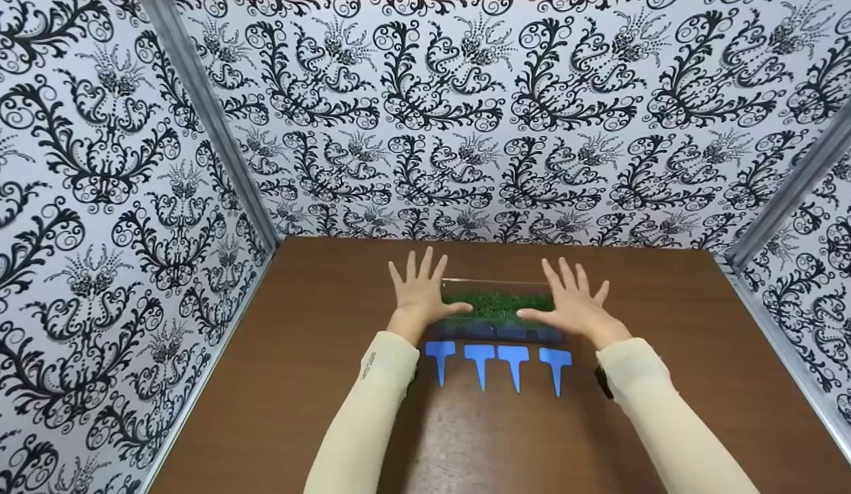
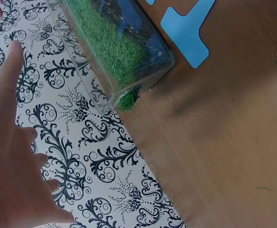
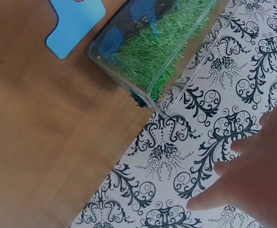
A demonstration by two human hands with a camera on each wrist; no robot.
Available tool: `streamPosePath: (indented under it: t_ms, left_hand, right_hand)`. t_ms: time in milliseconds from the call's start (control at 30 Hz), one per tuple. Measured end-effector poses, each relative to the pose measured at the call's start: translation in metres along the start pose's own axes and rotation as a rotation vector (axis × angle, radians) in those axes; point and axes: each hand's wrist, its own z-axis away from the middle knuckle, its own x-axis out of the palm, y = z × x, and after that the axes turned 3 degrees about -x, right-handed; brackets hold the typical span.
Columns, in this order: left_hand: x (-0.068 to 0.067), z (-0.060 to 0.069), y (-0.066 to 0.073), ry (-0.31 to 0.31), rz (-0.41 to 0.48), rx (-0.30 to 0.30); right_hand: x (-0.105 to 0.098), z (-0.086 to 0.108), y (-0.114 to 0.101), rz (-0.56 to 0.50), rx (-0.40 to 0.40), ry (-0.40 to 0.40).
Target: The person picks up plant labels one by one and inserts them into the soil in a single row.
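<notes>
"Firstly, what lies at the middle of the arrangement?"

"A clear box (image 1: 497,334) holding green grass (image 1: 494,307), just below and right of the centre of the head view, on the desk (image 1: 308,370). Four blue T-shaped tags (image 1: 480,353) form a row just below it, stems toward the lower edge."

"How is the step in hand best done?"

"Judging by the layout, evenly: one hand to each end of the box, both level, with the wrists kept clear of the tags. Smooth, clear walls may slip, so broad contact should serve better than fingertips."

"And the pose?"

"The left hand (image 1: 418,296) stands at the box's left end, the right hand (image 1: 577,309) at its right end. Both are spread wide and hold nothing; fingers fan toward the upper edge, thumbs point inward across the grass. Whether either touches the box cannot be told. The forearms converge from the lower edge."
</notes>
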Motion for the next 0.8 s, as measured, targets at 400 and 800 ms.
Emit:
streamPosePath:
  t_ms: [400, 800]
  left_hand:
    - [0.011, -0.001, -0.005, 0.026, 0.069, 0.039]
    - [0.017, 0.0, -0.007, 0.029, 0.104, 0.05]
  right_hand:
    - [0.003, 0.006, 0.008, 0.012, 0.008, -0.001]
    - [0.006, 0.012, 0.013, 0.007, 0.001, -0.005]
